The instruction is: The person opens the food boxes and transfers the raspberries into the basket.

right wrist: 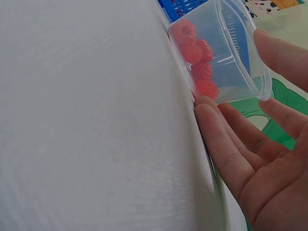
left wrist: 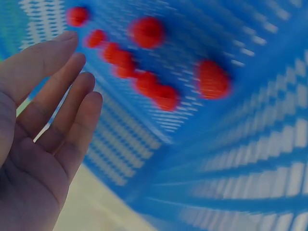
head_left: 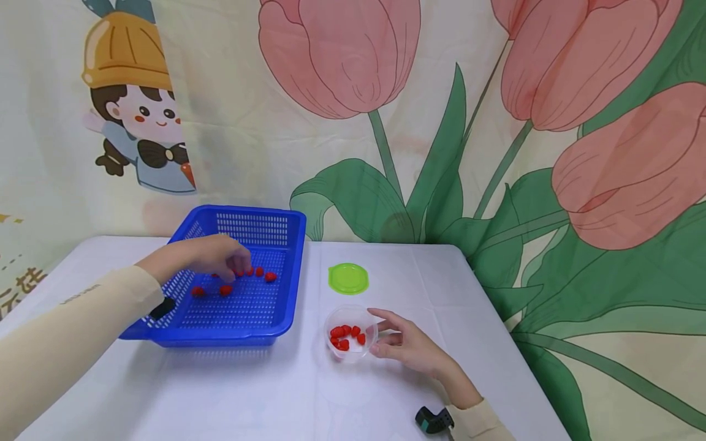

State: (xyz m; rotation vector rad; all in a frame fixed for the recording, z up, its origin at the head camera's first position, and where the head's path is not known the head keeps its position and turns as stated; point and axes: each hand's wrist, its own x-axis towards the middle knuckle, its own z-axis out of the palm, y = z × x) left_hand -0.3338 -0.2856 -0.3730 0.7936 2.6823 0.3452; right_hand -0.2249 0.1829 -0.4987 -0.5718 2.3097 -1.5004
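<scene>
Inside the blue plastic basket (head_left: pixel 254 312), my left hand (head_left: pixel 217 254) hovers over several red raspberries (head_left: pixel 270 277). Its fingers bend loosely, and the left wrist view shows a gap between the fingertips and the raspberries (left wrist: pixel 147 32), with nothing in the grasp. My right hand (head_left: pixel 410 346) rests against the right side of a small clear plastic cup (right wrist: pixel 228 62), fingers extended along its base and rim. The cup stands on the table, its lid off, with several raspberries (right wrist: pixel 202 71) on its bottom.
A green round lid (head_left: pixel 348 278) lies on the white-covered table (head_left: pixel 397 275) behind the cup. The basket's high walls surround the left hand. A printed cloth with tulips (head_left: pixel 342 55) hangs behind the table.
</scene>
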